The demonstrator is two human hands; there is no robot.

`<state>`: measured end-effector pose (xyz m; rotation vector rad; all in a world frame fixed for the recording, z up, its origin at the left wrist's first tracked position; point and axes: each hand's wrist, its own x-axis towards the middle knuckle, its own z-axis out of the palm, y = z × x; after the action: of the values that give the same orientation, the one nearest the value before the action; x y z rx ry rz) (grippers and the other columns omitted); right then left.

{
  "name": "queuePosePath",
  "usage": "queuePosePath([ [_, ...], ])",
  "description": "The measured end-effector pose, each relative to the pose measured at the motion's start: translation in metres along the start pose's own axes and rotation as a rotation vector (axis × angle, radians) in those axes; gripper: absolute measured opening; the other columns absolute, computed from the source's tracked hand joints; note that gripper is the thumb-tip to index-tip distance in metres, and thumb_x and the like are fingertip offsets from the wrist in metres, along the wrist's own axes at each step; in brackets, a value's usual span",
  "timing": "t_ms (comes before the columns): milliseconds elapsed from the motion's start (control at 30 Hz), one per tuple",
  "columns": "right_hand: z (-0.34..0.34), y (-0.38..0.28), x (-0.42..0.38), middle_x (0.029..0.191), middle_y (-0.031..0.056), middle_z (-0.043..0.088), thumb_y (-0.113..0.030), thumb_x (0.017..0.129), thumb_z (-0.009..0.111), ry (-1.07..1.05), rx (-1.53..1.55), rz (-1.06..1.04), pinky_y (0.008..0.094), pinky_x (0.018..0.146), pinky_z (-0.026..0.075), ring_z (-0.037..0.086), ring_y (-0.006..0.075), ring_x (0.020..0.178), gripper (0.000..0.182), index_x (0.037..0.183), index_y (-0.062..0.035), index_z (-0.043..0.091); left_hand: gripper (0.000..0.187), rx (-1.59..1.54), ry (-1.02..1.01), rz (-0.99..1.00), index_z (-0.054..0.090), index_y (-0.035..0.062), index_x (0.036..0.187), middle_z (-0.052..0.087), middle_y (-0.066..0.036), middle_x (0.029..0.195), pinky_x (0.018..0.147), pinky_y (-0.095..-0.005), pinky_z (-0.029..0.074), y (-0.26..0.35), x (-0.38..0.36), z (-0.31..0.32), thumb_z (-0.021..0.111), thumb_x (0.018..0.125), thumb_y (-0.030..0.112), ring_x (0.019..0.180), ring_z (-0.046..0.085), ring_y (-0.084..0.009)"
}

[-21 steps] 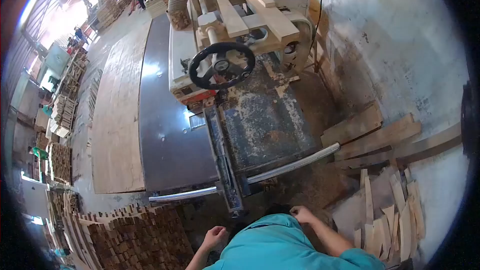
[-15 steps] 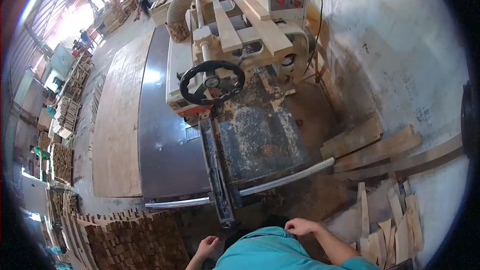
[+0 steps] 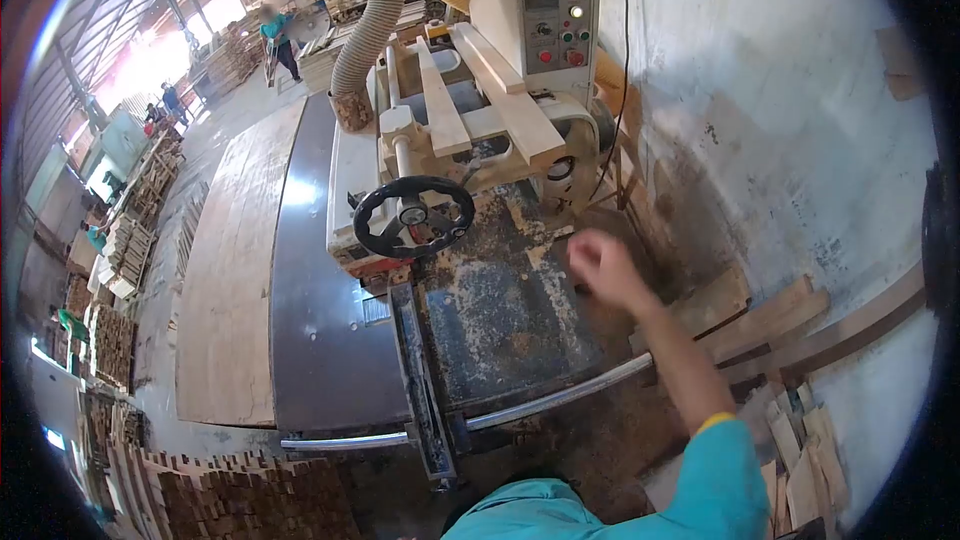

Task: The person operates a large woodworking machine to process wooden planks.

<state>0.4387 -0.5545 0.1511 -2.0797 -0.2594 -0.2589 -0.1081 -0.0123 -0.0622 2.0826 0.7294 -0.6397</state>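
Observation:
My right hand [image 3: 604, 268] is stretched forward over the right side of the machine bed [image 3: 505, 325], slightly blurred. Its fingers are loosely bent and apart, and nothing shows in them. Beyond it stands a woodworking machine with a control panel [image 3: 558, 32] that has red and green buttons and a lit lamp. A black handwheel [image 3: 372, 230] is on the machine's front, left of my hand. Two long boards lie on top: a narrow board [image 3: 442, 105] and a wider board [image 3: 535, 130], with a shorter piece [image 3: 490, 58] on the wider one. My left hand is out of view.
A metal rail [image 3: 560, 395] crosses the front of the bed. Offcuts [image 3: 810, 460] and planks [image 3: 765, 325] lean by the right wall. Stacked wood [image 3: 240, 500] stands at lower left. A ribbed hose [image 3: 368, 25] rises from the machine. A person [image 3: 280, 40] is far back.
My right hand has moved from my waist up and forward over the bed. My left hand has left the view. The camera has tilted upward slightly.

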Motion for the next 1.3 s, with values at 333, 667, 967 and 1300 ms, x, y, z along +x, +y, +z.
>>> queuePosePath([
  [333, -0.071, 0.030, 0.325, 0.138, 0.0172, 0.062, -0.022, 0.086, 0.074, 0.428, -0.638, 0.069, 0.0452, 0.105, 0.049, 0.063, 0.0347, 0.122, 0.065, 0.146, -0.0081, 0.050, 0.034, -0.020, 0.097, -0.011, 0.068, 0.0001, 0.118, 0.072, -0.009, 0.096, 0.072, -0.0375, 0.053, 0.050, 0.062, -0.044, 0.067, 0.101, 0.029, 0.078, 0.064, -0.0178],
  [667, -0.075, 0.067, 0.383, 0.141, 0.0152, 0.057, -0.005, 0.085, 0.062, 0.385, -0.799, -0.035, 0.0497, 0.097, 0.053, 0.061, 0.0379, 0.121, 0.062, 0.145, -0.0114, 0.048, 0.036, -0.044, 0.090, -0.105, 0.066, 0.0004, 0.121, 0.071, -0.009, 0.099, 0.075, -0.0383, 0.052, 0.062, 0.073, -0.060, 0.066, 0.101, 0.030, 0.081, 0.064, -0.0183],
  [967, -0.087, 0.071, 0.411, 0.114, 0.0114, 0.072, -0.006, 0.081, 0.065, 0.472, -0.782, 0.067, 0.0491, 0.086, 0.055, 0.067, 0.0351, 0.111, 0.042, 0.121, -0.0155, 0.061, 0.037, -0.042, 0.053, -0.129, 0.064, 0.0007, 0.123, 0.070, -0.010, 0.102, 0.077, -0.0390, 0.052, 0.073, 0.070, -0.076, 0.066, 0.101, 0.031, 0.084, 0.063, -0.0188],
  [1300, -0.087, 0.109, 0.382, 0.120, 0.0184, 0.070, -0.032, 0.085, 0.068, 0.080, -0.249, 0.441, 0.0447, 0.095, 0.054, 0.067, 0.0404, 0.112, 0.055, 0.134, -0.0091, 0.059, 0.040, -0.150, 0.093, -0.121, 0.062, 0.0011, 0.125, 0.068, -0.010, 0.105, 0.079, -0.0398, 0.051, 0.086, 0.064, -0.065, 0.066, 0.101, 0.032, 0.087, 0.063, -0.0193],
])
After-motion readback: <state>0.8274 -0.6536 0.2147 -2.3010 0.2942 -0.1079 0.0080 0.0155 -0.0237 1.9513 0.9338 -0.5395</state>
